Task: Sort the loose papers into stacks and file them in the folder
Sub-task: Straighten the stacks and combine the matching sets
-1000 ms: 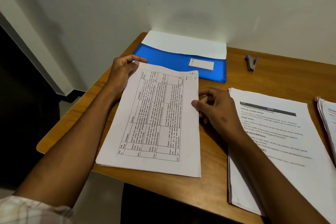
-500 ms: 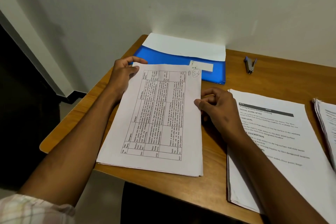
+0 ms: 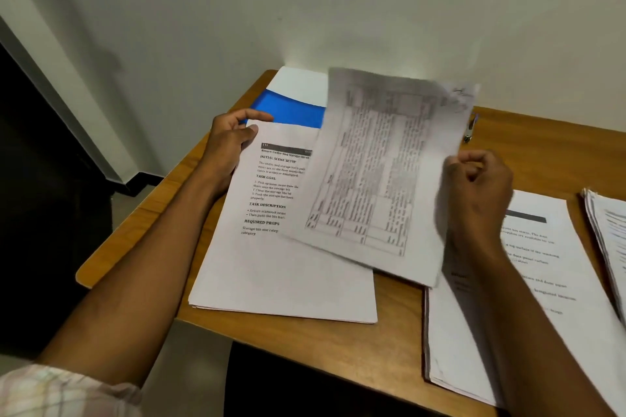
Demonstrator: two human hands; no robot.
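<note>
My right hand (image 3: pixel 477 189) pinches the right edge of a sheet with a printed table (image 3: pixel 379 173) and holds it lifted and tilted above the desk, blurred by motion. My left hand (image 3: pixel 230 142) rests on the top left corner of the left paper stack (image 3: pixel 281 267), thumb over its edge; the stack's top page shows headed text. The blue folder (image 3: pixel 288 108) with a white flap lies behind, against the wall, partly hidden by the lifted sheet. A second stack (image 3: pixel 548 281) lies to the right under my right forearm.
A third pile of papers (image 3: pixel 609 234) sits at the far right edge. A small stapler (image 3: pixel 471 127) peeks out behind the lifted sheet. The wooden desk (image 3: pixel 389 342) ends close at the front and left; a wall stands right behind.
My right hand has lifted the table sheet off the left stack and swung it rightwards, baring a text page beneath. My left hand stays at the stack's top corner.
</note>
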